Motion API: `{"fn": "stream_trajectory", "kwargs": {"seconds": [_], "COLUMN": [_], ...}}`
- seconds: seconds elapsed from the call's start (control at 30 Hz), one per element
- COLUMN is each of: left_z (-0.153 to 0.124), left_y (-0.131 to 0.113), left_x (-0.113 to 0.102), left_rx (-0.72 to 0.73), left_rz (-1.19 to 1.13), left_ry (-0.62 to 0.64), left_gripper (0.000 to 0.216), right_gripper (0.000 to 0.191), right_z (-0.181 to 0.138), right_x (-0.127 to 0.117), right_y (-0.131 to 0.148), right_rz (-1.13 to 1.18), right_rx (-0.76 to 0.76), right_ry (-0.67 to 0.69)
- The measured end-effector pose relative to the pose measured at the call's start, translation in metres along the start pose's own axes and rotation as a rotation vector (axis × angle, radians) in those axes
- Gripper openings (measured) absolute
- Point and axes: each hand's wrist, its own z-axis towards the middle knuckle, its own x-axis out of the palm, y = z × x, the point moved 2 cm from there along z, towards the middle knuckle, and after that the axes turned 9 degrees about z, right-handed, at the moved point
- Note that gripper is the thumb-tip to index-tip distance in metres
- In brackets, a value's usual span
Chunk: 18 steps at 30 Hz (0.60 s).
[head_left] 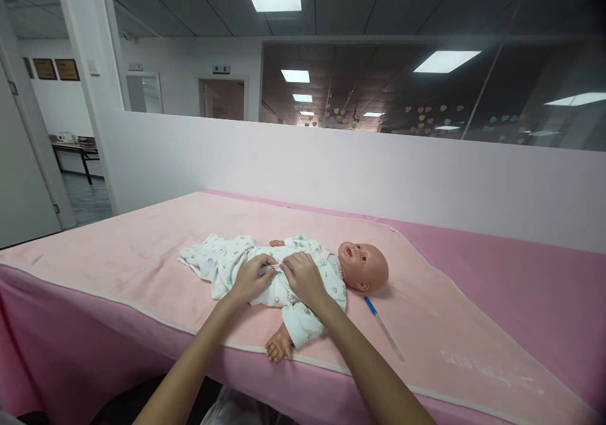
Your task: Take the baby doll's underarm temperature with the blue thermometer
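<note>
A baby doll (364,267) lies on its back with its head to the right, dressed in a white printed outfit (227,261). Over the doll's belly, my left hand (255,278) has thumb and fingertips pinched together at the front of the outfit. Close beside it, my right hand (304,276) pinches there too. A thin white tie (276,265) seems to run between the two sets of fingertips, partly hidden by them. One doll hand (280,344) sticks out of its sleeve near the table's front edge.
Right of the doll lies a slim clear stick with a blue end (383,327). A peach mat (156,235) covers much of the table over a pink cloth (511,267). Behind the table stands a white half wall (360,172) with glass above.
</note>
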Motion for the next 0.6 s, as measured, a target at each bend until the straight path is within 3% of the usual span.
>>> {"fn": "stream_trajectory", "kwargs": {"seconds": [0.6], "left_z": [-0.0002], "left_y": [0.0014], "left_x": [0.0002], "left_rx": [0.005], "left_rz": [0.017], "left_ry": [0.068], "left_gripper": [0.016], "right_gripper": [0.012], "right_z": [-0.0002], "right_x": [-0.0016], "right_y": [0.0037], "right_rz": [-0.01], "right_rx": [-0.022], "right_ry": [0.027]}}
